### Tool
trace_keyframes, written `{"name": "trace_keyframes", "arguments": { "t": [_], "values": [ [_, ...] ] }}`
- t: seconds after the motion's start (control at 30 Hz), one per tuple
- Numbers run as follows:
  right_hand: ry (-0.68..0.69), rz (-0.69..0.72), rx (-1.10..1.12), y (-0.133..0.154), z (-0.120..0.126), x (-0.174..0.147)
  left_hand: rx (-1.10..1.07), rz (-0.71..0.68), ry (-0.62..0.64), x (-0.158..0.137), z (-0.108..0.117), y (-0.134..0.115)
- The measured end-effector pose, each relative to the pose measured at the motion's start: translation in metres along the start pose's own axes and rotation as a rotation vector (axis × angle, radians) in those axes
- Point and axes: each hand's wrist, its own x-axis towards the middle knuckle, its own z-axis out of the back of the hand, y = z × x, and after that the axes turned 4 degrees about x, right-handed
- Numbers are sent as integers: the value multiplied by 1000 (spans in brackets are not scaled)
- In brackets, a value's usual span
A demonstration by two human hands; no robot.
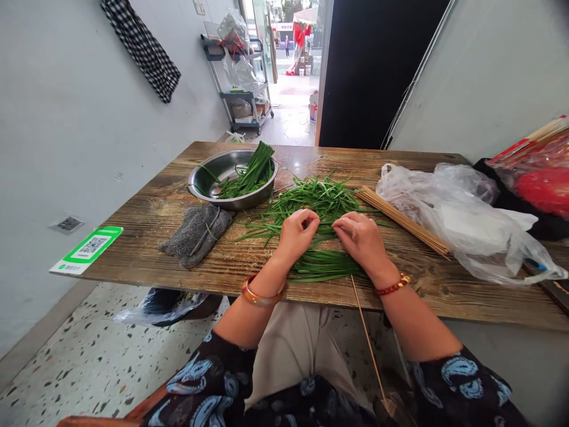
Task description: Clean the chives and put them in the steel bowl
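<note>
Both hands are closed in a pinch above a loose pile of green garlic chives (317,198) on the wooden table. My left hand (299,234) and my right hand (361,240) face each other a short gap apart. Thin green blades show between the fingertips, seemingly pinched at both ends, though the pile behind makes this hard to separate. Just below the hands lies a neater row of chives (326,265), partly under my right wrist. A thin wooden skewer (367,332) sticks out from that row over the table's front edge.
A steel bowl (195,185) holding more chives stands back left, with a grey cloth (195,234) before it. Right of the pile lie a bundle of skewers (402,219) and white plastic bags (471,219). A green code card (89,250) sits at the left edge.
</note>
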Motion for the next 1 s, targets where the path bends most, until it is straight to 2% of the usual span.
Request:
{"name": "trace_keyframes", "arguments": {
  "t": [0.3, 0.47, 0.63, 0.8, 1.0],
  "values": [
    [-52, -8, 171, -1, -3, 2, 36, -64, -5, 0, 1, -2],
    [-51, -11, 206, 1, -4, 3, 61, -125, 57, 0, 0, -2],
    [-76, 10, 270, -1, -5, 4, 113, -103, 106, -1, -1, -2],
    [-115, 4, 375, -3, -7, 4, 50, -113, 169, -3, -2, -3],
    [-85, -44, 376, -4, -9, 5, 6, -105, 165, -3, -3, -3]
  ]
}}
